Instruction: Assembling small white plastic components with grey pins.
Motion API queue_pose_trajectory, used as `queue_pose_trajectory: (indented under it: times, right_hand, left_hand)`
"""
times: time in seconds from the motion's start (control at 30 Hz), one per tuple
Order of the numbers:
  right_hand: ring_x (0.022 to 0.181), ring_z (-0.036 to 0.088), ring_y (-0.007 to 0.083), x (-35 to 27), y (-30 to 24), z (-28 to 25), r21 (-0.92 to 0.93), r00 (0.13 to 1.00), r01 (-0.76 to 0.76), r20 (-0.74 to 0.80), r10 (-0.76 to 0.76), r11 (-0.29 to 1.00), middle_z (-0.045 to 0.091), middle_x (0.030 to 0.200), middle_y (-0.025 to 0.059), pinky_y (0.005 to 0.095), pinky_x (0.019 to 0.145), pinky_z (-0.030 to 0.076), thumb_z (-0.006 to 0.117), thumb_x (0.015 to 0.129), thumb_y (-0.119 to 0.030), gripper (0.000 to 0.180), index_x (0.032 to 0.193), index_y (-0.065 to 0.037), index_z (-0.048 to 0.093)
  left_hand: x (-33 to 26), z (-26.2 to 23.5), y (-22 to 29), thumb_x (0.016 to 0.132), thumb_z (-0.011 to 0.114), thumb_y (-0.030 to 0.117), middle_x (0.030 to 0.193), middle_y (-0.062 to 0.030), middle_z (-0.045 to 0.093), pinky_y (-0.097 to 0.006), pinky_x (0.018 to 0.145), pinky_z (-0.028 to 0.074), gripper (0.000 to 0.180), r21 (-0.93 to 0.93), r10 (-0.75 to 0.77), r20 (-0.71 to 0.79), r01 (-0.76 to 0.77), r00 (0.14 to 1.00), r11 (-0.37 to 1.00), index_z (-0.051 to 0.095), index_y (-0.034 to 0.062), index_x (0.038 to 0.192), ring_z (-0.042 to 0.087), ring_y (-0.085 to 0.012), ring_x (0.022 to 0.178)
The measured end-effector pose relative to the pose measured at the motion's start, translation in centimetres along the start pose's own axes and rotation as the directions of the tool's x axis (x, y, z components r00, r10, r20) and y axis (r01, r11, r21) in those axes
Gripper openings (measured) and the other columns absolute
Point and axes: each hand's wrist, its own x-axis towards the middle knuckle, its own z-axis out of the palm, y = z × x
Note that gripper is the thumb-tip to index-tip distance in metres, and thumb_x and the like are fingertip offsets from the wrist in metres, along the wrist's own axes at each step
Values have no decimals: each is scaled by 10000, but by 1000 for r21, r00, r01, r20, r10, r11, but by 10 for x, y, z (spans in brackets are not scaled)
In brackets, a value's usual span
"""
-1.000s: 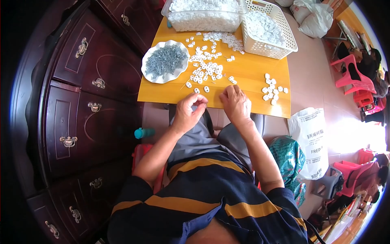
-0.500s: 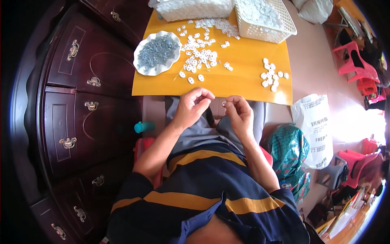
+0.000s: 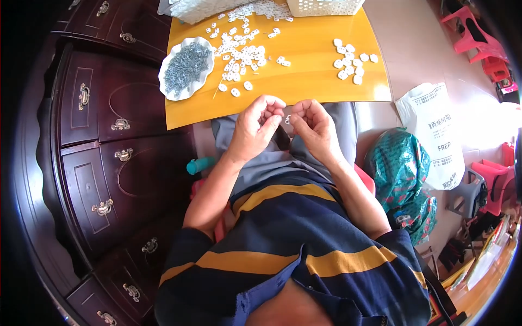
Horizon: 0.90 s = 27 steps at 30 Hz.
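Just off the table's front edge, my two hands are close together over my lap. My right hand [image 3: 315,129] is closed, its thumb and fingertips pinching a small white plastic piece with holes [image 3: 287,119]. Facing it, my left hand [image 3: 254,129] is closed in a pinch too; something thin seems to show at its fingertips, too small to name. Beyond my left hand stands a white wavy-rimmed plate [image 3: 171,94] heaped with small grey metal screws or pins [image 3: 187,66]. Loose white two-holed pieces [image 3: 244,54] are scattered beside the plate. A smaller group of white pieces [image 3: 348,62] lies at the table's right.
On the yellow table [image 3: 304,89], a clear bin [image 3: 198,10] and a white perforated basket [image 3: 326,6] stand at the far edge. Dark wooden drawers [image 3: 87,130] rise at left. To the right are a green bag [image 3: 399,163], a white printed sack [image 3: 435,136] and plastic stools [image 3: 467,27].
My hands have come closer together, and the white piece in my right hand now meets my left fingertips. The whole view has shifted, with the table higher in the picture.
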Motion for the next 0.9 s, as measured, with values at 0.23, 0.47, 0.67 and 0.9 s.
queue_pose_trajectory:
  times: [0.23,0.47,0.67,0.9]
  right_hand:
    - [771,550,13,-1,4,2,5,1000,29,0,-29,1000,628,881,-37,177,679,453,682,967,-11,115,1059,-22,614]
    - [768,559,23,0,3,-1,-46,1000,27,-8,-27,999,627,886,-31,183,686,470,671,983,-18,101,1056,-27,601]
    - [781,576,35,0,6,-1,-82,999,43,29,-40,996,631,901,-23,189,697,483,654,1003,-18,92,1063,-35,587]
    - [763,558,28,-1,5,-1,-156,999,42,20,-40,987,608,866,-36,184,695,471,663,988,-11,92,1036,-39,590]
  left_hand:
    - [-1,1,11,938,632,-85,955,-12,655,-238,827,537,246,128,3,7,-4,1000,992,608,9,1165,631,-69,868]
    - [1,-3,13,924,643,-101,944,-18,663,-242,806,547,269,205,48,-15,-44,999,978,609,13,1165,646,-73,850]
    - [-1,-2,13,913,659,-109,931,-18,674,-247,806,549,280,212,46,11,-47,999,976,609,13,1161,657,-74,854]
    - [0,1,15,907,662,-115,910,-26,685,-253,788,553,287,231,72,35,-78,997,970,609,8,1161,663,-79,826]
